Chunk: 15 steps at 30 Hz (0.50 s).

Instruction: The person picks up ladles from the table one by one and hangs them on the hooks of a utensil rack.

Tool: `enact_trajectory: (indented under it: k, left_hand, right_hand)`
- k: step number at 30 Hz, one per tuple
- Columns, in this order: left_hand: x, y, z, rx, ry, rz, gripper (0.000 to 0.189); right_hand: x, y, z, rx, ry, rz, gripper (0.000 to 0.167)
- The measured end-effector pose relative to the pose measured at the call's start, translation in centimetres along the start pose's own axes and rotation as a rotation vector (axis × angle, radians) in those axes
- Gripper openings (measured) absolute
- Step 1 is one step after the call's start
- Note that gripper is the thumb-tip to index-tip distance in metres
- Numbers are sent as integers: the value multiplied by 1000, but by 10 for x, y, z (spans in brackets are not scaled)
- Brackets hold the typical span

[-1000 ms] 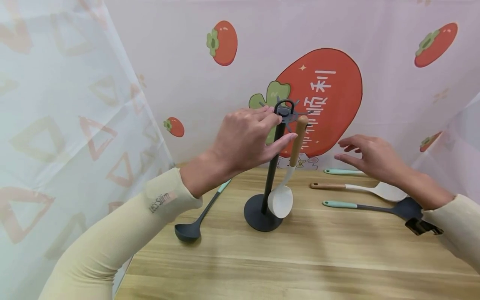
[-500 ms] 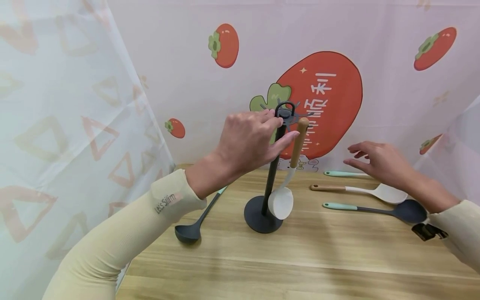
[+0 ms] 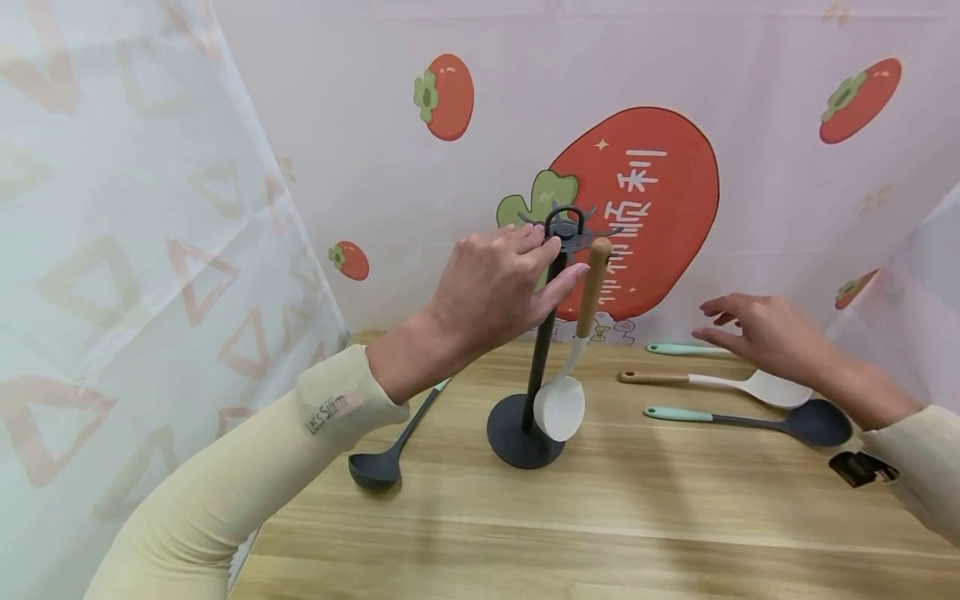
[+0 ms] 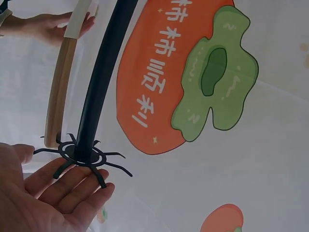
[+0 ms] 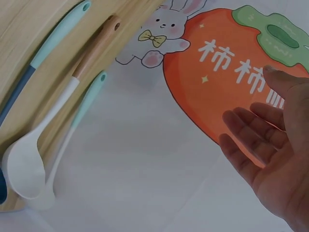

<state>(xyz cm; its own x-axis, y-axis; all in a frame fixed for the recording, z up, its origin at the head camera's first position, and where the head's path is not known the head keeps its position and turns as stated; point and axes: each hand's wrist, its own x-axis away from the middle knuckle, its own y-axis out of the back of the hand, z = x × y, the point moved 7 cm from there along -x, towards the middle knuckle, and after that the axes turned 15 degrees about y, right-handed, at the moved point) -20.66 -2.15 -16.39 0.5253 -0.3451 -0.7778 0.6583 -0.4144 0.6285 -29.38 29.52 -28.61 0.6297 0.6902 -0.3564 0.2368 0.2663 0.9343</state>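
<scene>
Rack (image 3: 542,354) inside table (image 3: 600,525) edge, left hand (image 3: 498,279) unclenched touching hooks (image 4: 100,178), right hand (image 3: 772,333) relaxed midair

Showing black on the stand (image 3: 542,350). Pairing wood-brown with white on the white ladle (image 3: 559,410) and the white spoon (image 3: 776,388), mint with dark grey on the dark ladle (image 3: 377,471) and the dark spoon (image 3: 819,422), and mint with white on the rear utensil (image 5: 82,108). Streaking the tan table (image 3: 525,533) with wood grain. Patterning the pale back wall (image 3: 337,125) with orange-red, green-leaved persimmons (image 3: 453,98), lettering the largest in white, and adding a white rabbit (image 5: 166,28) in a yellow bow (image 5: 152,37). Scattering faded red and green triangles (image 3: 197,282) across the whitish side wall (image 3: 150,367). Colouring the sleeves (image 3: 247,450) cream, printing dark letters (image 3: 326,414) on the left.
</scene>
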Motion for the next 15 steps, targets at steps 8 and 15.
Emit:
enact_trajectory:
  k: [8,15]
  left_hand:
    - [1,-1,3,15,-3,33,39]
    - [0,0,4,35,-13,45,37]
  right_hand:
    - [5,-17,-4,-7,2,87,46]
    - [12,-37,-5,-30,46,179,48]
